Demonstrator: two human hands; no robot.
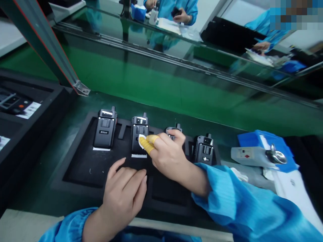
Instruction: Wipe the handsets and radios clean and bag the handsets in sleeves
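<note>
Holding a white pad (140, 142) against the second handset (135, 148) in a row of four.
Left to right: Riton-marked handset (104, 137) on black foam tray (80, 169), set apart from its neighbour, presumably so each can be reached singly. Left grip (124, 191) loosely curled, nothing seen in it, near side of the row; perhaps kept close for steadying, contact with tray unclear. Second handset lies clip side up on the tray, likely to expose that face. Right grip (169, 153) pinches the pad in yellow-covered fingertips (146, 145), probably covered to spare the surface. Third handset (178, 128) partly hidden behind it; fourth handset (205, 152) beyond. Bottle (249, 156) far right, probably for easy reach.
</note>
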